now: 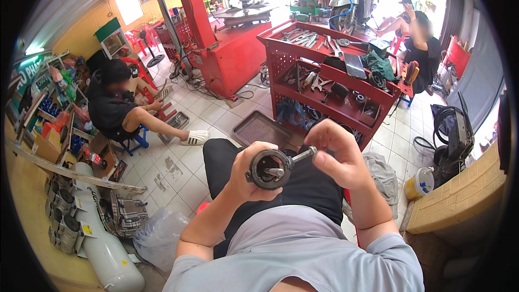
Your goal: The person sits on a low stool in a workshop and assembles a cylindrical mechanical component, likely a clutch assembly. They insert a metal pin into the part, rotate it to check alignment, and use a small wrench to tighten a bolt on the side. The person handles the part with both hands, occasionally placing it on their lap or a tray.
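Observation:
Over my lap, my left hand (pixel 247 171) is wrapped round a dark, round metal housing (pixel 269 186). Its open end faces up, and a pale metal shaft end (pixel 275 172) shows inside the bore. A shiny bolt-like rod (pixel 303 155) sticks out from the housing's right side. My right hand (pixel 341 157) is closed at the outer end of this rod, thumb and fingers bent against it. Part of the housing is hidden behind my left fingers.
Ahead stands a red tool cart (pixel 330 82) bearing wrenches, a phone and a green cloth. A metal tray (pixel 259 130) lies on the tiled floor. People sit at the left and far right. A white tank (pixel 108 259), a plastic bag (pixel 165 238) and a bucket (pixel 419 184) flank me.

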Demonstrator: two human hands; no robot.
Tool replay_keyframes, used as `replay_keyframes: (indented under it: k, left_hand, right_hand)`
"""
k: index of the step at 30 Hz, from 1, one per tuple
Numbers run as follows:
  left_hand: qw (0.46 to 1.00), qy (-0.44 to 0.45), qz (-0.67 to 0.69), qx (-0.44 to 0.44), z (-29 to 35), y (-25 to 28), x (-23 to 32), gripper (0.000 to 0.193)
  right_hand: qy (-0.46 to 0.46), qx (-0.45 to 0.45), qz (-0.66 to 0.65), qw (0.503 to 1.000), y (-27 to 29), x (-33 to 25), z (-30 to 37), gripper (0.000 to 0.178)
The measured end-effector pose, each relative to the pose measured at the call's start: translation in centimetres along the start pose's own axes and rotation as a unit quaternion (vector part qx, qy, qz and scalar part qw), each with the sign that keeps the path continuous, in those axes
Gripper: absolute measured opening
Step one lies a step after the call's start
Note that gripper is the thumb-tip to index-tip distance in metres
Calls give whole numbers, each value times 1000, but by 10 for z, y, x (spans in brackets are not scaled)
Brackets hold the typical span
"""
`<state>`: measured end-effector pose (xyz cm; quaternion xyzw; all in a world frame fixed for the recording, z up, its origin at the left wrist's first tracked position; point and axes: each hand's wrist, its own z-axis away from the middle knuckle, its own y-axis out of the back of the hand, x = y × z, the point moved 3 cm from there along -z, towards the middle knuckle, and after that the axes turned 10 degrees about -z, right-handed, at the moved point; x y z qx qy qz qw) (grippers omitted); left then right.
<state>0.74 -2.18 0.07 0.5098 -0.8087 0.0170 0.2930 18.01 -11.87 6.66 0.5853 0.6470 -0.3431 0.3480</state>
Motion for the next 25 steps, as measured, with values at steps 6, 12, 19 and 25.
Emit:
replay_keyframes:
  k: [6,12,19,25]
  left_hand:
    - [1000,4,7,5,0,0,0,70]
    - [1000,-6,0,-2,-4,-1,2,69]
    - [1000,-1,2,19,-3,0,1,69]
    - [1000,-4,-6,4,0,0,-2,71]
  right_hand:
    - [36,35,8,999,-6,-4,-1,20]
    - [-37,1,19,999,6,5,2,20]
    - [28,71,-21,997,-1,1,-2,20]
    - [-22,22,30,999,5,5,0,24]
